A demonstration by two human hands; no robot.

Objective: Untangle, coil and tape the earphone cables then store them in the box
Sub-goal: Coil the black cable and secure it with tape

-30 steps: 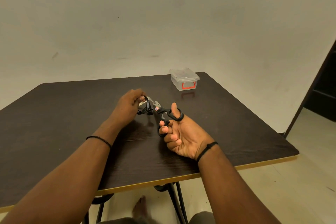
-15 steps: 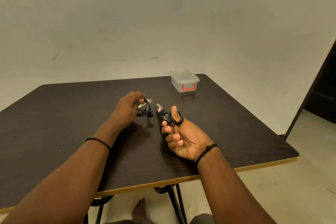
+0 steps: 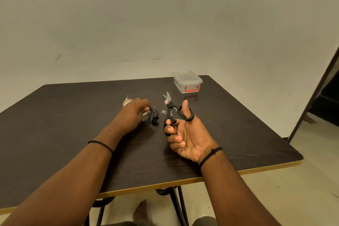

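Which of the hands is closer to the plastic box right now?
The right hand. It holds the scissors just in front of the plastic box, on the near side. The left hand grips the black earphone cable farther left of it.

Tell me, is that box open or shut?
Shut: the box has its clear lid sitting flat on top, red latch down at its front.

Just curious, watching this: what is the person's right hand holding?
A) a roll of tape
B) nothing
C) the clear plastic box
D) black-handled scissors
D: the right hand grips the black-handled scissors, thumb through one loop, while the clear box sits apart at the table's far edge.
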